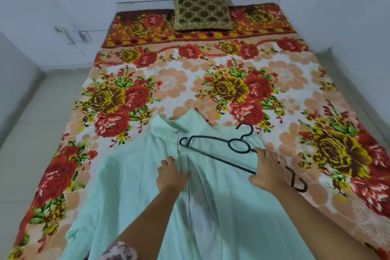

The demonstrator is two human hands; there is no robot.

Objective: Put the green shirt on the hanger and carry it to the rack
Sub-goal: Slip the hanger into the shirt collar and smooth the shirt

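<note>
A pale green shirt point(130, 186) lies spread on the flowered bedsheet point(168, 82), collar pointing to the far side. My left hand point(172, 173) grips the shirt's front edge near the middle, just below the collar. A black hanger point(213, 155) lies slanted over the shirt's right shoulder, its hook up at the far end. My right hand point(268, 169) holds the hanger's lower right arm, fingers wrapped over the bar. One end of the hanger sticks out past that hand onto the sheet.
A gold-brown cushion point(201, 9) leans against the wall at the head of the bed. Pale tiled floor point(38, 124) runs along the bed's left side and a narrower strip on the right. White walls surround the bed. No rack is in view.
</note>
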